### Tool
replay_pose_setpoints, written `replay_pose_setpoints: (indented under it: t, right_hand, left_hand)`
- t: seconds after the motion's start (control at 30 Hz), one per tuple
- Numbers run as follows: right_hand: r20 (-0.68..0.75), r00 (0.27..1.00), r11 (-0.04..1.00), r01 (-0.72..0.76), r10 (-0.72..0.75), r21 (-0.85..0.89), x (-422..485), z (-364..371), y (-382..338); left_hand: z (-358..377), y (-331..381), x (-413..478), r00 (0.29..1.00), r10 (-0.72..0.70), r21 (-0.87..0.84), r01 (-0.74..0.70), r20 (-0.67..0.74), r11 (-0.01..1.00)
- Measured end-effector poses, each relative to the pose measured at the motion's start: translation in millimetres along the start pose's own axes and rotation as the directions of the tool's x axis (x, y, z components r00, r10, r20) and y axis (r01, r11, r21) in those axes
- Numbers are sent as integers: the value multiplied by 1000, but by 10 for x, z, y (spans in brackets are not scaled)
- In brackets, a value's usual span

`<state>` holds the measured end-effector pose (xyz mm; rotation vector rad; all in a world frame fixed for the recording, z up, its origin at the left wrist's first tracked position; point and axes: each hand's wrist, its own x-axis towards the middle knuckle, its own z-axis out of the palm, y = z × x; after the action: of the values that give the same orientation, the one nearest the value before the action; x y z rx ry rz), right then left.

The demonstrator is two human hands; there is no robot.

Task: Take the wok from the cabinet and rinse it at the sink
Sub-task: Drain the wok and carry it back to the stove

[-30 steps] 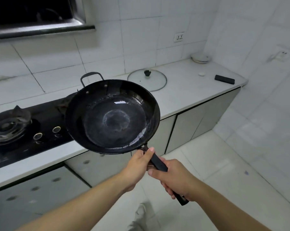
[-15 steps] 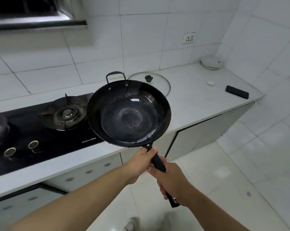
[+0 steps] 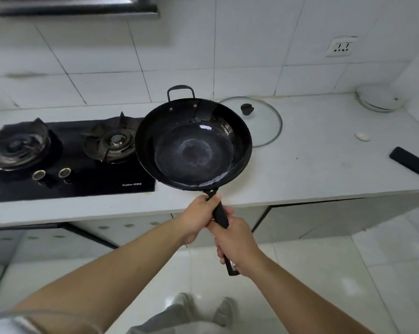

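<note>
Wok [image 3: 193,145], black, glossy, wet-streaked inside

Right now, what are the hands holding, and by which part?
The wok, by its long handle: left hand in front, right hand behind it.

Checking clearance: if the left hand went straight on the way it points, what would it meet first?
Likely the wok's bowl, just ahead of the left hand along the handle it grips.
</note>
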<state>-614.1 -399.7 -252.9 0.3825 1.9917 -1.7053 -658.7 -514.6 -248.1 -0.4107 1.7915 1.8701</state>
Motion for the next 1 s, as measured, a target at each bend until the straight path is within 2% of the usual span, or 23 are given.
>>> replay_pose_setpoints:
  t: [0.3,1.0]
  right_hand:
    - [3,999,998,-35,35,-61,317,103,27]
    - [-103,989,993,-112,109,-23,508,585,-4]
  left_hand:
    - [-195,-109,262,994,-67,-58,63,-83,996]
    - [-654,-244,485,990,-135,-110,138,32,984]
